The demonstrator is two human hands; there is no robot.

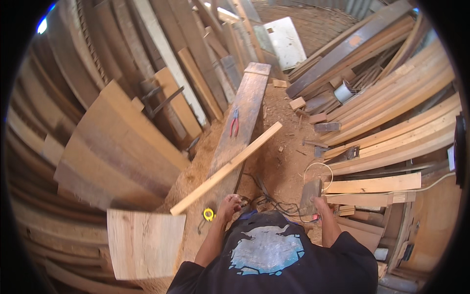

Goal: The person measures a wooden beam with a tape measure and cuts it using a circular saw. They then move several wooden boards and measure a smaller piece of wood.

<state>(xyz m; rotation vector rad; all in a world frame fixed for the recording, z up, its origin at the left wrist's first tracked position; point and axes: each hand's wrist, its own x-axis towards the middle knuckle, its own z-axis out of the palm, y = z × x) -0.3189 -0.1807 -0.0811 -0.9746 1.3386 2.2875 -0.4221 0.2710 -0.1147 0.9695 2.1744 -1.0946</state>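
While the right hand [321, 207] sat at the lower right of centre in the frame, its grip was closed around the lower end of a dark, flat wooden block [309, 195], whose far end pointed up the picture. A pale wire loop [332, 171] showed just beyond the block's upper end. At the lower centre, the left hand [229, 206] had its fingers bent inward, but I could not tell whether its grip held anything, as the fingertips were small and partly hidden. A dark cable [280, 203] lay between the two hands. From the upper centre, a long plank table [250, 95] slanted down toward the left hand, with red-handled pliers [234, 124] lying on it and a pale wooden strip [227, 167] resting across it at an angle. Near the strip's lower end was a yellow tape measure [209, 214], right of a wide pale board [144, 245] at the lower left. Tall boards [98, 49] leaned across the upper left, and stacked lumber [391, 108] filled much of the right side.
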